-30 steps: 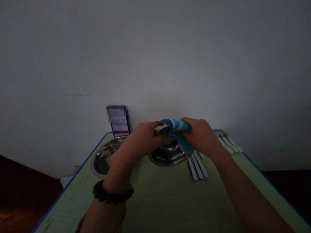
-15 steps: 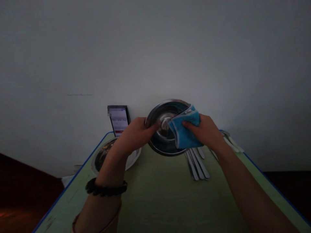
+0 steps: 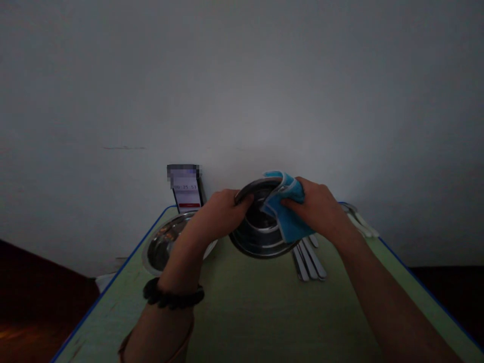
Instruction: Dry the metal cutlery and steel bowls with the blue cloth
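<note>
A shiny metal bowl (image 3: 260, 244) is held up above the table, its hollow turned toward me. My left hand (image 3: 227, 214) grips its left rim, thumb on the inside and the other fingers hidden behind. In my right hand (image 3: 315, 204) is a folded blue cloth (image 3: 291, 214) with a pale edge, pinched over the bowl's right rim and pressed against it. The cloth hides that side of the bowl.
Another metal bowl (image 3: 155, 252) stands on the left of the green table (image 3: 257, 312), partly behind my left arm. A phone (image 3: 187, 189) showing a timer leans on the wall. Several metal knives (image 3: 310, 262) lie right of centre; more cutlery (image 3: 361, 222) lies at the back right.
The held bowl has come down a little and tilted, both hands moving with it. The cloth has shifted along the right rim and is more crumpled.
</note>
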### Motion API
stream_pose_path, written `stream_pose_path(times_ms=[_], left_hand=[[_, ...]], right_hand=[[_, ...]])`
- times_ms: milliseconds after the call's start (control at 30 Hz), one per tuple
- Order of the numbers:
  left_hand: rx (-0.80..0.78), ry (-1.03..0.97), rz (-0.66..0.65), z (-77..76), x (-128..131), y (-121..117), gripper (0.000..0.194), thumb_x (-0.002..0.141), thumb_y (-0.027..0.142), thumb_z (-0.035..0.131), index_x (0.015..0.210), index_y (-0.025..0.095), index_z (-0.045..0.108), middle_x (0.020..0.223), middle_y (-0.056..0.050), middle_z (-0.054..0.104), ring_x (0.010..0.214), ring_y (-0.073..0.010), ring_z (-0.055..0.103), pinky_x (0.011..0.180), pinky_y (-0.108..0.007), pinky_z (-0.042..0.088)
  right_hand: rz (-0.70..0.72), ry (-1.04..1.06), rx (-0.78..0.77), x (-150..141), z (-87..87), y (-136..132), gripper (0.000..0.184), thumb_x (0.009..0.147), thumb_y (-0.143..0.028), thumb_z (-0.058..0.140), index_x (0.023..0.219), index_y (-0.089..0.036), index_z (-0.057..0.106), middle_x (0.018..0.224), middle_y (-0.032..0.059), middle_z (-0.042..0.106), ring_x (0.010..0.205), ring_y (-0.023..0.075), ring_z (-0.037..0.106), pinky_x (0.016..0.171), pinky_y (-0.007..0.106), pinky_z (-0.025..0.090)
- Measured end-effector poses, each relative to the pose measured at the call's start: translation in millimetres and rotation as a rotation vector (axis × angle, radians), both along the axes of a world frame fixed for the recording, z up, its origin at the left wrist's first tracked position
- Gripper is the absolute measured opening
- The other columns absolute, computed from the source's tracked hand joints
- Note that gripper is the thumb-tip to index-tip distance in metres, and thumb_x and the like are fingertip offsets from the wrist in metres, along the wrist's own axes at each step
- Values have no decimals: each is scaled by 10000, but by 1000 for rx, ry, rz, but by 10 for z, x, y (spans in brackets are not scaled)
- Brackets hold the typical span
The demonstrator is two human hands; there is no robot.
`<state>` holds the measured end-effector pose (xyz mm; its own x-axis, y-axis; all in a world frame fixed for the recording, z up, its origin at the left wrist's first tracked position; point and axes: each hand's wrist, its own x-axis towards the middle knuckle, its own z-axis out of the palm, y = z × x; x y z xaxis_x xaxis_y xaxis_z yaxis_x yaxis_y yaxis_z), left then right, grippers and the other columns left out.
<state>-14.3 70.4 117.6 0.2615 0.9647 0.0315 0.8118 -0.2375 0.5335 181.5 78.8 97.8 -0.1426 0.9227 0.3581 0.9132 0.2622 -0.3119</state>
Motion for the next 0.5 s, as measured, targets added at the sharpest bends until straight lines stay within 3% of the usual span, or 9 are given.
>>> stream_pose_path(times_ms=[133, 300, 500], left_hand=[[-159, 0, 0, 36, -41, -26, 404, 787, 457, 389, 629, 151, 600, 593, -41, 601, 569, -155, 552, 512, -237, 379], [-310, -23, 97, 7, -203, -16, 335, 712, 467, 485, 575, 167, 550, 538, 0, 541, 487, -123, 473, 447, -229, 332], [-366, -59, 76, -99, -289, 66, 320, 702, 459, 502, 604, 161, 563, 556, -10, 554, 495, -131, 484, 443, -232, 337]], right_hand=[[41, 10, -32, -23, -14, -32, 330, 747, -403, 567, 987, -180, 524, 873, 94, 655, 788, 254, 605, 646, 343, 421], [245, 126, -89, -30, -30, -46, 362, 767, -459, 541, 999, -185, 591, 1002, 76, 643, 899, 217, 590, 771, 343, 447], [370, 202, -144, 49, -38, -16, 355, 811, -333, 517, 1160, -275, 547, 1152, 22, 611, 924, 175, 605, 791, 309, 467]])
